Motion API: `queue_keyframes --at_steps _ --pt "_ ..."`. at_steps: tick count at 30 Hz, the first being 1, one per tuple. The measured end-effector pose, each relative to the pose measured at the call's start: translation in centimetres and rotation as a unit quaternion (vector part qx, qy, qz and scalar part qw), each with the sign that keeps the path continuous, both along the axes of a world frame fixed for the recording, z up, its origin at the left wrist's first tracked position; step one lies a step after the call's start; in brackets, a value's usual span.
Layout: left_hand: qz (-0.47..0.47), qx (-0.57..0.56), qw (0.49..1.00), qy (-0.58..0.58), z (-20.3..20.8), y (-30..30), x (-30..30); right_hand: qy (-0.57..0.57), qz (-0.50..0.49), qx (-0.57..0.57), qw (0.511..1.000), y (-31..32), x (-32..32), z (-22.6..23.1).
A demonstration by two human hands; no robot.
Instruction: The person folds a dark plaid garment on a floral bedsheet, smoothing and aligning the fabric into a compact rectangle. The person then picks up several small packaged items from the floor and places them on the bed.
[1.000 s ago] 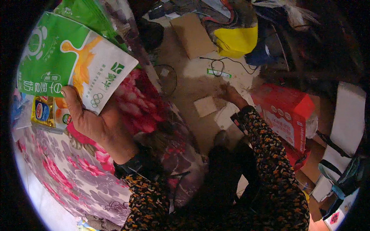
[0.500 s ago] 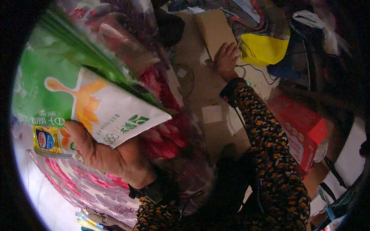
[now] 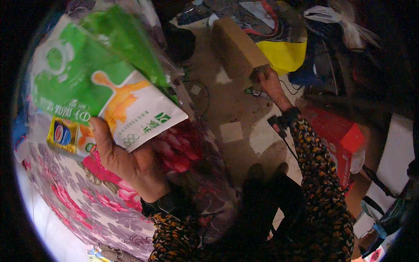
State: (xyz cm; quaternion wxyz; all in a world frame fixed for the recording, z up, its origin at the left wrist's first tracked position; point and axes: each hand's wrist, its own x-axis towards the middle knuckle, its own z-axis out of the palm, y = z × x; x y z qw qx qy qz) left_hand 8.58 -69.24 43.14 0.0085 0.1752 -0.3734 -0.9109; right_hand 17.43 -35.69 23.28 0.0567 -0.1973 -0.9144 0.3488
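On the left, my left hand (image 3: 126,161) is closed around several flat packets, its thumb pressed on top. The largest is a green-and-white packet (image 3: 104,83) with an orange splash print. Behind it shows another green packet (image 3: 126,39), and below it a small yellow packet (image 3: 62,133) with a blue oval sticks out. Farther off, my right hand (image 3: 271,85) grips the near end of a long brown cardboard box (image 3: 240,41), fingers curled at its corner. What is inside the box cannot be seen.
A flowered bedspread (image 3: 65,183) covers the left side. Right of the box are a yellow sheet (image 3: 286,54) and a pale plastic bag (image 3: 336,22). A red box (image 3: 336,135) stands beside my right arm. Thin black cables (image 3: 200,87) lie on the floor.
My right hand has moved nearer and gone from open fingers on the box to gripping its near end; the box has shifted and turned. The packets in my left hand have moved slightly right.
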Motion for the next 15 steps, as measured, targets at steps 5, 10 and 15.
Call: queue_keyframes --at_steps 5,10,15 --pt "-0.081 -0.193 0.978 0.002 -1.3 2.0 0.6 0.02 -0.194 -0.585 0.787 -1.5 7.3 6.7" --pt "-0.288 0.015 0.957 -0.035 -1.5 4.9 1.9 0.121 -0.208 -0.628 0.741 -5.0 10.4 11.0" --pt "-0.329 0.142 0.931 -0.073 -2.1 5.6 1.5 0.205 -0.185 -0.621 0.734 -6.5 10.9 13.4"
